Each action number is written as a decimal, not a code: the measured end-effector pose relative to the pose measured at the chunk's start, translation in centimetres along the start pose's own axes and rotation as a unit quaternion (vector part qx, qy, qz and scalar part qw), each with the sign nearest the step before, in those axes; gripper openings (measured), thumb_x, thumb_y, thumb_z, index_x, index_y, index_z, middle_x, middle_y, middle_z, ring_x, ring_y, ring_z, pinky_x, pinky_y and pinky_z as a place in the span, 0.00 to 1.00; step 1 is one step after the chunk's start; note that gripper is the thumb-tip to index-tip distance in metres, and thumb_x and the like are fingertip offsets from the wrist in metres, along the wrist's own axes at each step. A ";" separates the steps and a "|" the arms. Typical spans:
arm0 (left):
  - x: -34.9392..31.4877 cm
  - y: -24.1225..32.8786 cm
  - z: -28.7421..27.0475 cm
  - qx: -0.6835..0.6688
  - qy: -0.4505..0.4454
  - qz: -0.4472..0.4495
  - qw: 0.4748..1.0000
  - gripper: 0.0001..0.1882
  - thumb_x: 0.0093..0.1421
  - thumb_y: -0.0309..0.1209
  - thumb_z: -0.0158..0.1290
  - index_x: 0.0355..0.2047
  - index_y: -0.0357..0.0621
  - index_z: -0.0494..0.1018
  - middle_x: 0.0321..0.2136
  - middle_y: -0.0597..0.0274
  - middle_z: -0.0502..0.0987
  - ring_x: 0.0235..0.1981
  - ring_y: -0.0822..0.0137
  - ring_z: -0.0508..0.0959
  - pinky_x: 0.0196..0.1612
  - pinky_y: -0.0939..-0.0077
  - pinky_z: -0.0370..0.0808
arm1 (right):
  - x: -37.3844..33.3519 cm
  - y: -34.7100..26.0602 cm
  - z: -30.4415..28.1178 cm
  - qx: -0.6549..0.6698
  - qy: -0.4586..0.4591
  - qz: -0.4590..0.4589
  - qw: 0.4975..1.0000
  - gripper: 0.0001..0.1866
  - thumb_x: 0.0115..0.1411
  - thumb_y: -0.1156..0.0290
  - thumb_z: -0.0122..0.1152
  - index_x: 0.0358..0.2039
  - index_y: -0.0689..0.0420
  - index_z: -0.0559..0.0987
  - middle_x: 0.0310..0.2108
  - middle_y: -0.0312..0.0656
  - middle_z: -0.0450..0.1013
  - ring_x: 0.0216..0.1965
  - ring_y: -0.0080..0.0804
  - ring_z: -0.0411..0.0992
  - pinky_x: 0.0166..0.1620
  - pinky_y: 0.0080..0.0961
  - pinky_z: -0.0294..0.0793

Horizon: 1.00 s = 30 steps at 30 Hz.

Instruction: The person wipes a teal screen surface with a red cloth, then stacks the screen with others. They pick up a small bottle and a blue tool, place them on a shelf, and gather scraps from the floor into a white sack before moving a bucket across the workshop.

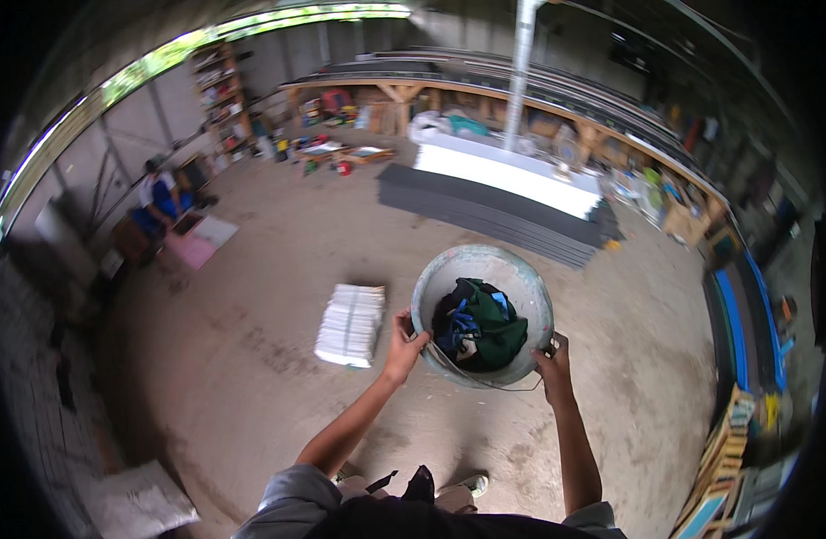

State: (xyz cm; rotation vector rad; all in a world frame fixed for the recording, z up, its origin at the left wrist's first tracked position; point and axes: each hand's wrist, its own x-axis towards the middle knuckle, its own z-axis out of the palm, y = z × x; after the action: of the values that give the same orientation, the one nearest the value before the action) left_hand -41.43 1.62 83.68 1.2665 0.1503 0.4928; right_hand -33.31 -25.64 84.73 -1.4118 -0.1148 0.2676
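Between my two hands I carry a round, pale grey bucket with a stained rim, held up in front of me above the floor. My left hand grips its left side, thumb over the rim. On the opposite side my right hand clasps the rim near the thin wire handle, which hangs down along the near side. Inside lies a crumpled heap of dark green and black cloth with blue strips among it. The fingers under the bucket are partly hidden.
A tied white bundle lies on the concrete floor left of the bucket. Beyond are stacked dark grey sheets and white sheets beside a metal post. A person sits low at far left. Wooden pallets stand at right.
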 end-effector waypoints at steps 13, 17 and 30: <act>-11.2 21.9 -41.8 0.084 0.331 0.052 0.938 0.32 0.52 0.29 0.60 0.54 0.39 0.57 0.39 0.58 0.68 0.41 0.67 0.71 0.43 0.72 0.71 | -6.0 0.9 47.6 -0.055 -0.292 0.022 0.954 0.29 0.52 0.84 0.53 0.55 0.59 0.58 0.52 0.45 0.63 0.53 0.34 0.63 0.54 0.31 0.61; -11.4 21.5 -49.1 0.289 0.382 0.128 0.868 0.39 0.50 0.26 0.59 0.60 0.43 0.54 0.42 0.53 0.64 0.42 0.64 0.70 0.43 0.72 0.71 | -4.0 1.0 55.8 -0.081 -0.367 0.029 0.926 0.32 0.51 0.83 0.53 0.57 0.59 0.56 0.54 0.46 0.61 0.55 0.34 0.61 0.56 0.30 0.60; 1.1 23.1 -66.3 0.357 0.417 0.117 0.828 0.40 0.47 0.16 0.45 0.62 0.51 0.51 0.59 0.44 0.56 0.60 0.48 0.58 0.61 0.63 0.57 | 8.3 10.3 79.1 -0.064 -0.405 0.019 0.912 0.38 0.52 0.73 0.57 0.60 0.68 0.51 0.61 0.52 0.54 0.61 0.38 0.53 0.61 0.29 0.50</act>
State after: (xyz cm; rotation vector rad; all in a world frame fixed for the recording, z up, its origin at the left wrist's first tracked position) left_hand -71.46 65.04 85.24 1.7236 1.0064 1.2740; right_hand -45.26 53.69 86.53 -1.3551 -0.7990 0.8832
